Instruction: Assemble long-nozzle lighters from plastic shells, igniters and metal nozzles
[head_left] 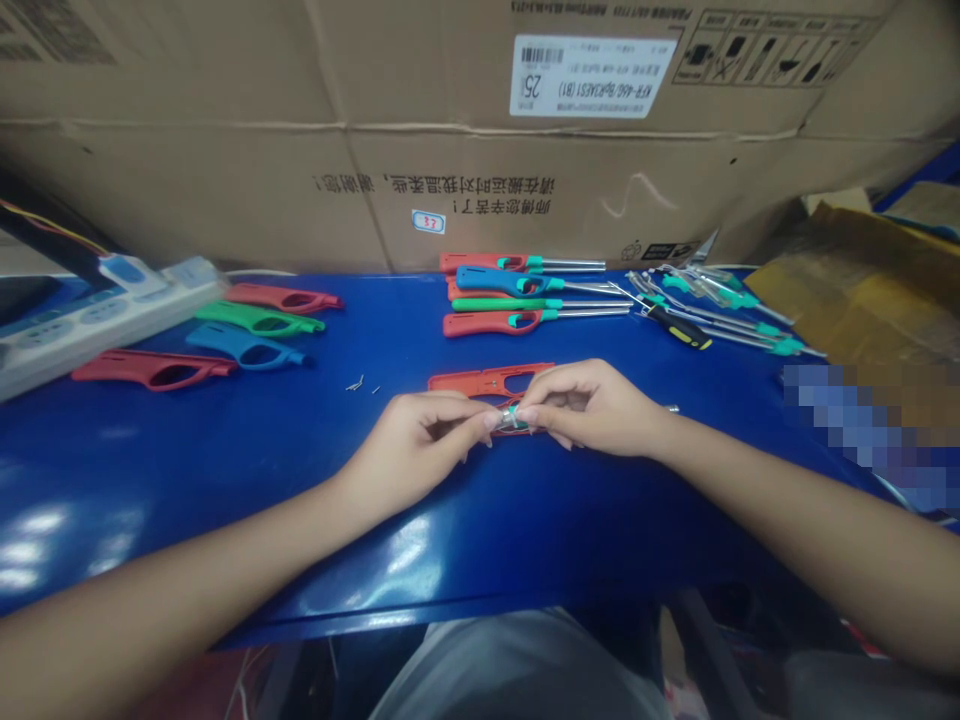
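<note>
In the head view, my left hand (416, 440) and my right hand (592, 405) meet over the middle of the table. Between their fingertips they pinch a small lighter inner assembly (511, 417), with a silvery end and a green part. My left fingers grip its left end, my right fingers its right side. A metal tube tip (673, 408) shows beyond my right wrist; whether it joins this assembly is hidden. Just behind my fingers lies an orange-red lighter shell half (465, 382), hollow side up. Another orange-red piece beneath the fingertips is mostly covered.
Several assembled lighters (499, 323) lie at the back. Loose tube assemblies (750, 325) and a black-and-yellow screwdriver (681, 328) are at right, near a brown-yellow bag (847, 290). Coloured shells (154, 370) and a power strip (67, 325) sit left. Tiny screws (355, 383) lie near my left hand.
</note>
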